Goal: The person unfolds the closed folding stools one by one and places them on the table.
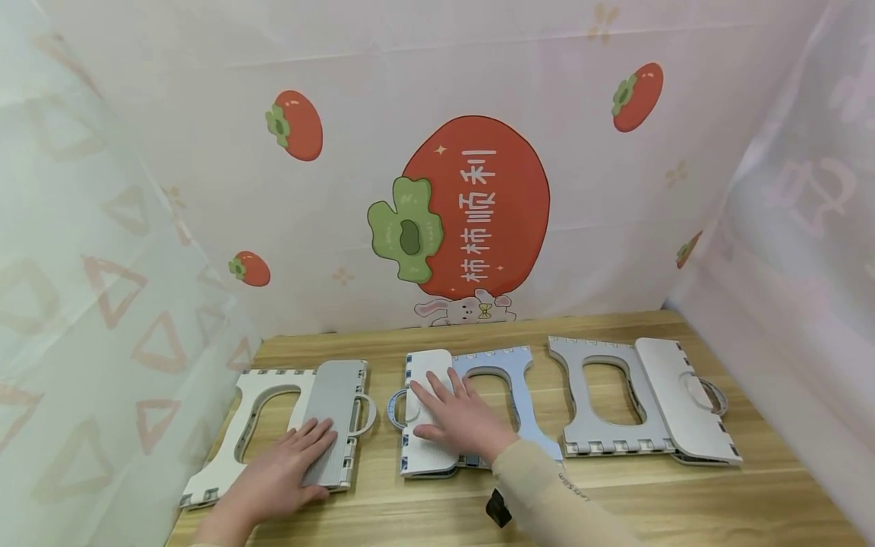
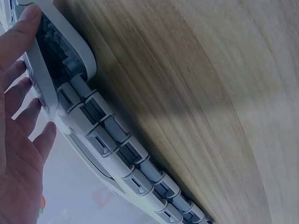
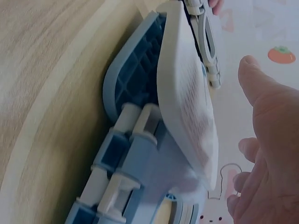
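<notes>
Blue folding stool (image 1: 535, 433) lay flat under the right hand (image 1: 459, 416), whose fingers were spread and gripped nothing; whether the palm bore down on the white panel (image 1: 427, 454) could not be told. Beneath the left hand (image 1: 283, 469), likewise loose and straight-fingered, lay a white-framed stool (image 1: 222, 460), the fingertips resting on its grey panel (image 1: 335, 395). The step in hand looked like steadying or pressing the two folded panels. A next move with either stool probably called for curling the fingers round a rim or hooking a loop, since neither hand had a hold.

Close by the right thumb, the white panel showed a fine stippled grain and rounded corners, seemingly hard moulded plastic; below it came a dark, ribbed inner face (image 3: 133, 77), and chunky hinge knuckles (image 3: 93, 186) alternated white and blue. Between the hands, a white loop (image 1: 372, 415) and a blue loop (image 1: 393, 410) jutted toward each other.

Well to the right of the right hand, a grey stool (image 1: 608, 435) lay flat, its white panel outermost. All three rested on a wood-grained table (image 1: 383, 516). Farthest off, beyond both hands, hung a creased sheet (image 1: 478, 76) printed with red fruit.
</notes>
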### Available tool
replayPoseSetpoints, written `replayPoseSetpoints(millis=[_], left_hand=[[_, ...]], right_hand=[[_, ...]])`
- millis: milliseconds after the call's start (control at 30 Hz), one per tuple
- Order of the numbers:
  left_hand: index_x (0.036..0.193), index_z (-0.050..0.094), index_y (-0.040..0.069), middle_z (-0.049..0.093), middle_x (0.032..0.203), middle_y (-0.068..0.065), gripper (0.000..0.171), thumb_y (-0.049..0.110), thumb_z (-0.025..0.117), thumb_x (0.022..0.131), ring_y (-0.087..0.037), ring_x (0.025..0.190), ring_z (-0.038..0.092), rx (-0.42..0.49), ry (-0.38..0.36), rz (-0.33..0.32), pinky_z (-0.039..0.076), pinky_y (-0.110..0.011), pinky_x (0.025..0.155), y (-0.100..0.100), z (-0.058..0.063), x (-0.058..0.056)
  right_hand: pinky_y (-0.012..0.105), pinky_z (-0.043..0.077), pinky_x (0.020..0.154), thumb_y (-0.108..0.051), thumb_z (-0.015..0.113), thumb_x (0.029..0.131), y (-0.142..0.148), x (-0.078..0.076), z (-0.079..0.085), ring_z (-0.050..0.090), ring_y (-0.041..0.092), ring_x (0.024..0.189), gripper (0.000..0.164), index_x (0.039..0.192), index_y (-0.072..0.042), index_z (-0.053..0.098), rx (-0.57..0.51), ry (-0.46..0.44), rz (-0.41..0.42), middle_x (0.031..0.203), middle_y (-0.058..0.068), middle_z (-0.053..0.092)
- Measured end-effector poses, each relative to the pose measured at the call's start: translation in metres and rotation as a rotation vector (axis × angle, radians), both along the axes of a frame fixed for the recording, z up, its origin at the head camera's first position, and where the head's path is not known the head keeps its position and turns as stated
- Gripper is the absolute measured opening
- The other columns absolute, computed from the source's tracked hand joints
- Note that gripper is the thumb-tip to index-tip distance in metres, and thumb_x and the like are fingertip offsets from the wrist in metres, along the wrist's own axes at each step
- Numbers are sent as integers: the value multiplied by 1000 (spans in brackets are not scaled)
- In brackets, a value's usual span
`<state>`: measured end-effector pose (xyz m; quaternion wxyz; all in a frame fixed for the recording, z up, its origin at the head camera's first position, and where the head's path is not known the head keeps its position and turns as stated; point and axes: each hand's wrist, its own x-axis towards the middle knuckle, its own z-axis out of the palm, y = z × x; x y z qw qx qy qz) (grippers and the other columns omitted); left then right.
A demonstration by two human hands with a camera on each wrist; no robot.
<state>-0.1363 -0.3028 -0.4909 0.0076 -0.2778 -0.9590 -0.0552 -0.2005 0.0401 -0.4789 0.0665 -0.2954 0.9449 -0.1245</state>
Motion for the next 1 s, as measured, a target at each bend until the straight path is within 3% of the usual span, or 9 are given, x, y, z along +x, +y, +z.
replayPoseSetpoints(millis=[233,400,533,767,1000], left_hand=[[147,55,4,48,154,-19,85,43,86,78,-45,141,45,16,3,2,42,-61,110,-8,2,4],[148,54,5,48,155,-17,86,39,88,77,-45,140,46,22,-19,40,45,-59,107,-16,2,7],[148,53,4,48,156,-16,87,34,90,76,-42,134,53,20,-31,77,52,-55,100,-23,2,10],[147,54,5,52,153,-13,84,30,90,76,-31,119,66,-11,31,155,60,-41,77,-29,2,14],[143,58,2,60,144,-16,71,23,86,81,-32,114,69,1,2,224,59,-48,83,-35,2,16]], right_hand=[[54,17,126,-58,48,103,-16,3,0,14,38,156,72,165,-28,23,16,10,51,170,6,23],[53,19,126,-56,48,104,-25,5,-1,16,38,156,72,164,-26,24,39,38,99,170,6,23],[49,21,126,-57,47,104,-32,7,-1,17,35,156,72,164,-25,24,62,53,129,169,6,23],[44,20,127,-56,48,104,-41,10,2,19,31,156,71,164,-23,26,56,49,159,168,8,27],[37,23,126,-54,48,105,-50,11,-2,24,24,155,70,164,-23,27,31,17,175,167,7,28]])
